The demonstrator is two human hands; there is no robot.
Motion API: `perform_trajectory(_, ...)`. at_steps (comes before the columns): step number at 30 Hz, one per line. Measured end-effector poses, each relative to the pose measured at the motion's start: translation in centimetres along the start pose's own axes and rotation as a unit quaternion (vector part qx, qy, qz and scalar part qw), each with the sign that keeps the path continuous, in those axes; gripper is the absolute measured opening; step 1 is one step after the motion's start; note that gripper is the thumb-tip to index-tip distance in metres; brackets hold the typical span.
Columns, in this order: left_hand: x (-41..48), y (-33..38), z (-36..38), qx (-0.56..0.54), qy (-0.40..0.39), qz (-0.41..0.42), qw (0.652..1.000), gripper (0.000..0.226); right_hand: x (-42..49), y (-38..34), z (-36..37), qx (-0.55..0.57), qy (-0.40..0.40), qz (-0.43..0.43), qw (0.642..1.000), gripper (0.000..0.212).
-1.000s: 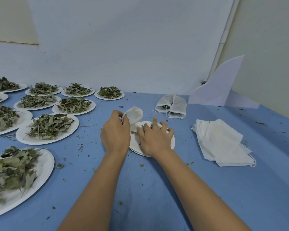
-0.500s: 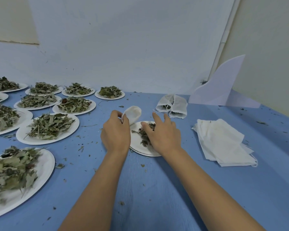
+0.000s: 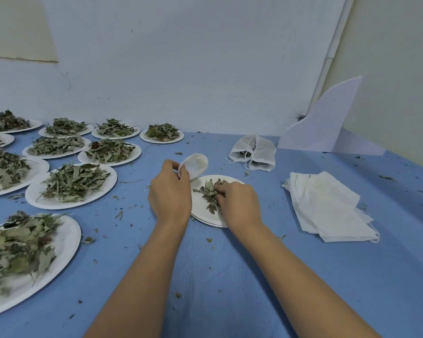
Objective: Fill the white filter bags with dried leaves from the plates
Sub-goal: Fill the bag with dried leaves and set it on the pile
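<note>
Fingers (image 3: 219, 189) of the right hand (image 3: 239, 206) are curled into the dried leaves (image 3: 209, 191) on the centre plate (image 3: 203, 213), gathering a pinch. A white filter bag (image 3: 195, 164) is pinched at its rim by the left hand (image 3: 170, 193), just behind that plate. Left of the plate, ten leaf-heaped plates can be counted, some cut by the frame. Right of it, one stack of empty bags (image 3: 327, 206) is laid; behind, two filled bags (image 3: 253, 152). A crumb-strewn blue bench (image 3: 230, 276) and a pale wall (image 3: 193, 57) are seen. No writing is legible.
</note>
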State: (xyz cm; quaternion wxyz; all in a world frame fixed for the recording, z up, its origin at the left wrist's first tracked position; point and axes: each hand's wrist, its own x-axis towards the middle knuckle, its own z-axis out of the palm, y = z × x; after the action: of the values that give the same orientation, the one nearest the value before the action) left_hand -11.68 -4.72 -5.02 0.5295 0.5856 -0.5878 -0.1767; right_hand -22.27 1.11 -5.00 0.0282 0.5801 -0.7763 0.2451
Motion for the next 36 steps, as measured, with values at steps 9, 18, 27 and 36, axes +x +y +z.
perform_trajectory(9, 1.4, 1.1, 0.7, 0.032, 0.002, 0.018, 0.999, 0.011, 0.9, 1.2, -1.2, 0.252, 0.086, 0.040, 0.963, 0.027)
perform_trajectory(18, 1.0, 2.3, 1.5, 0.115, -0.054, 0.106, 0.986, 0.014, 1.6, 1.3, -4.1, 0.620, -0.068, 0.123, 0.772, 0.019)
perform_trajectory(27, 0.4, 1.9, 0.5, -0.049, -0.153, 0.051, 0.986, 0.012, 1.6, 1.2, -2.6, 0.533, -0.034, 0.110, 0.839, 0.021)
perform_trajectory(36, -0.2, 2.3, 0.2, -0.161, -0.252, 0.045, 0.953, 0.018, 1.9, 1.5, -1.9, 0.438, 0.029, 0.141, 0.887, 0.022)
